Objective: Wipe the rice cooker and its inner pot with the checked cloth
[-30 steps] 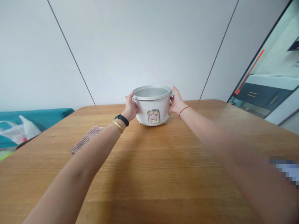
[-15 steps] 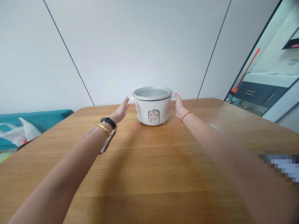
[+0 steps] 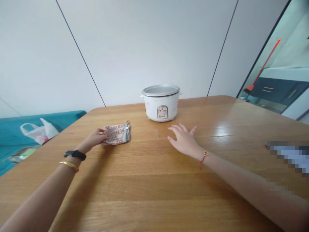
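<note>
Pink-printed quilted fabric, a pot holder (image 3: 117, 134) by the look of it, is being touched at its near edge by the left hand (image 3: 94, 138), whose fingers (image 3: 102, 135) are being kept close together, though a pinch cannot be made out. It is lying flat on the wooden tabletop (image 3: 154, 190), and is judged light and soft — best taken by that edge. The right hand (image 3: 184, 140) is being held open, its fingers (image 3: 175, 129) spread, near the white rice cooker (image 3: 161, 108).

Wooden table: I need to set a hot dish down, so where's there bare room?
Bare wood runs right of the rice cooker, past the right hand, and across the near part of the table between the arms. It's most crowded left of the cooker, where the cloth pad and left hand sit.
</note>
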Tool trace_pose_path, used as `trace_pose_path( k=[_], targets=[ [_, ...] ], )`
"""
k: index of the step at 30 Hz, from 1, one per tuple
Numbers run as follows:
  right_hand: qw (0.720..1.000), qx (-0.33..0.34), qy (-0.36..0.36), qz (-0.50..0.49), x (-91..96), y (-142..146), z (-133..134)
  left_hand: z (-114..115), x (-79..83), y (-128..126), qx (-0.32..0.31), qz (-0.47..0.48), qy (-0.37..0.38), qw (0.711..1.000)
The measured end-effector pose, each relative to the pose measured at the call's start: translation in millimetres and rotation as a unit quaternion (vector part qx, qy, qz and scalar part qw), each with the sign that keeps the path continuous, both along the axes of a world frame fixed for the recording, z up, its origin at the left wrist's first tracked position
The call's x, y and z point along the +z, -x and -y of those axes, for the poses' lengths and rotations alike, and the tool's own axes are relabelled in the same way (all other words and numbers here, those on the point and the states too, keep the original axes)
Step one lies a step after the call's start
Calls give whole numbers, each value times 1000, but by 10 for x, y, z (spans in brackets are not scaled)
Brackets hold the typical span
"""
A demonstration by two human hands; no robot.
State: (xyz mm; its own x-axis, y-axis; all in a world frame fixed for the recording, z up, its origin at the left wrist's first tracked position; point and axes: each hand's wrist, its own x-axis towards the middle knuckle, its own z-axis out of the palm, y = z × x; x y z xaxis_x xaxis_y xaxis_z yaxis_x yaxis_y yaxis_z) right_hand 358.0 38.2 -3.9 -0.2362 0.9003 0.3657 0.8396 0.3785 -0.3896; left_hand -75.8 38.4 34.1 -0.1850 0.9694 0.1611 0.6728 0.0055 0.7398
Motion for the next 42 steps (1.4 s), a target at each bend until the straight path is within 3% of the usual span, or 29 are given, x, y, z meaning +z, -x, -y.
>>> trace_pose_path(
  k=[1, 4, 7, 9, 10, 11, 12, 14, 16, 18, 21, 24, 26, 30, 33, 35, 38, 42],
  targets=[
    [1000, 13, 6, -8, 47, 67, 27, 22, 39, -230, 36, 141, 20, 989],
    [997, 54, 19, -46, 208, 264, 117, 49, 228, -1016, -14, 266, -24, 964],
    [995, 56, -22, -74, 351, 397, 190, 45, 441, -1770, -98, 503, -123, 850],
    [995, 31, -73, -68, 427, 375, 226, 52, 514, -2141, -144, 570, -133, 798],
    [994, 14, -93, -58, 463, 317, 246, 62, 513, -2265, -165, 572, -115, 795],
    [994, -3, -105, -41, 500, 230, 271, 76, 485, -2343, -182, 552, -80, 810],
    [994, -18, -105, -14, 536, 119, 303, 90, 432, -2374, -198, 501, -28, 842],
    [995, -42, -63, 68, 605, -132, 382, 102, 286, -2317, -210, 295, 83, 928],
    [988, -38, 26, 149, 649, -335, 463, 55, 156, -2176, -187, 70, 132, 971],
    [980, -20, 73, 184, 636, -415, 506, -86, 122, -2054, -151, -80, 68, 983],
    [977, 32, 48, 206, 482, -306, 468, -477, 304, -2040, -125, -188, -123, 966],
    [968, 85, 104, 212, 252, -131, 377, -957, 670, -2196, -125, -230, -242, 934],
    [969, 93, 125, 191, 127, -74, 339, -1236, 929, -2322, -134, -260, -249, 923],
    [980, 81, 83, 159, 12, -76, 336, -1584, 1327, -2500, -194, -357, -94, 909],
    [984, 75, 80, 144, -10, -67, 333, -1699, 1473, -2554, -250, -387, -29, 887],
    [986, 73, 77, 130, -15, -47, 322, -1750, 1520, -2573, -246, -339, -88, 904],
    [989, 71, 64, 109, -24, -30, 304, -1813, 1584, -2605, -165, -247, -225, 928],
    [993, 87, 46, 72, -61, -69, 273, -1765, 1746, -2636, -49, -146, -352, 923]
  ],
)
